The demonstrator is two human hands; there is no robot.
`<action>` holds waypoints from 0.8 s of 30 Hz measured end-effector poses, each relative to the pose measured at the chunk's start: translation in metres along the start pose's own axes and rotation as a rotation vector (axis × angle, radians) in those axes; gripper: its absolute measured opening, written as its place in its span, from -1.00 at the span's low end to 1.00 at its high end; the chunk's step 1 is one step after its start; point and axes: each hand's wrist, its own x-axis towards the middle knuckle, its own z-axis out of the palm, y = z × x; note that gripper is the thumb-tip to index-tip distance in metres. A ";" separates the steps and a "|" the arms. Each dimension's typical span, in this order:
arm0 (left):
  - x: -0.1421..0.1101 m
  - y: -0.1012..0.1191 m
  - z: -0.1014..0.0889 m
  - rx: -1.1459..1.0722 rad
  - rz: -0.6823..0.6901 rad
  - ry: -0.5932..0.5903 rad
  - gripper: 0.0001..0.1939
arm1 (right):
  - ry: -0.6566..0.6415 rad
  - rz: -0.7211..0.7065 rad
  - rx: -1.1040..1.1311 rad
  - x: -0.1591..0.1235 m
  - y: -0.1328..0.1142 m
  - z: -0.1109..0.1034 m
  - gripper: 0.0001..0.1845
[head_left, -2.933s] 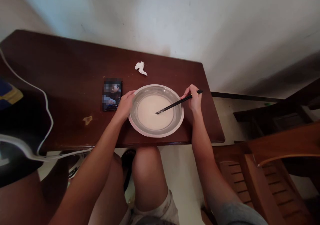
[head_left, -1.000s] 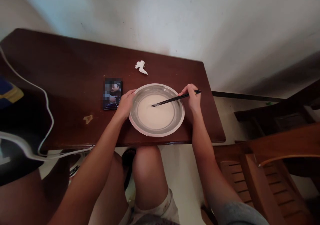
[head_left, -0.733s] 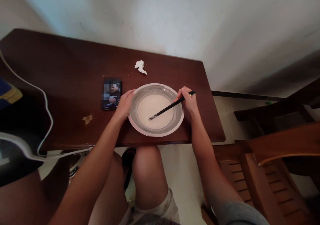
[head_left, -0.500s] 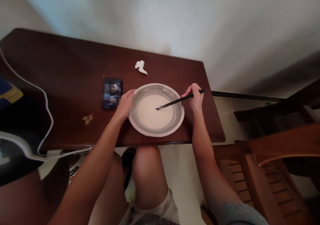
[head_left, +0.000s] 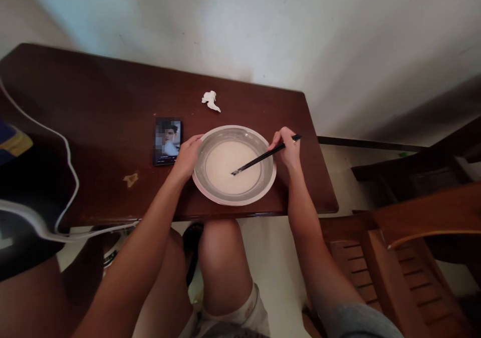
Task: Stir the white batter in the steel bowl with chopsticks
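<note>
A wide metal basin point(head_left: 268, 178) rests near the table's front edge, holding a pale, creamy liquid batter point(head_left: 225, 165). My left hand point(head_left: 189, 155) grips the basin's left rim, with its thumb side along the edge. Closed around a pair of dark chopsticks point(head_left: 265, 154), my right hand point(head_left: 288, 146) is at the basin's right rim. The chopsticks slant down to the left, and their tips, coated in white, dip into the batter near its middle.
Left of the basin, a phone point(head_left: 167, 141) lies with its screen lit. Crumpled white tissue point(head_left: 211, 101) sits behind the basin on the brown table point(head_left: 101, 107). A white cable point(head_left: 69, 162) runs down the left side. Wooden chairs point(head_left: 376, 273) stand at the right.
My right hand has shifted slightly left, and the chopstick tips have moved a little down and left through the batter. The left hand stays on the rim. The phone's picture has changed.
</note>
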 end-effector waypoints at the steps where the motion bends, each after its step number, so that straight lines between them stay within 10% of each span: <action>1: 0.000 0.000 0.000 -0.003 -0.001 0.001 -0.73 | -0.064 0.021 -0.021 -0.001 0.000 0.002 -0.51; 9: 0.000 0.000 -0.001 -0.004 0.006 -0.007 -0.71 | 0.103 -0.042 -0.048 0.003 0.000 -0.001 -0.49; 16: 0.000 0.000 0.000 -0.015 0.000 0.006 -0.72 | -0.119 -0.007 -0.065 -0.002 0.001 0.004 -0.55; 24: 0.000 0.000 -0.001 0.007 0.013 -0.006 -0.68 | 0.061 -0.027 -0.026 0.003 0.004 -0.001 -0.47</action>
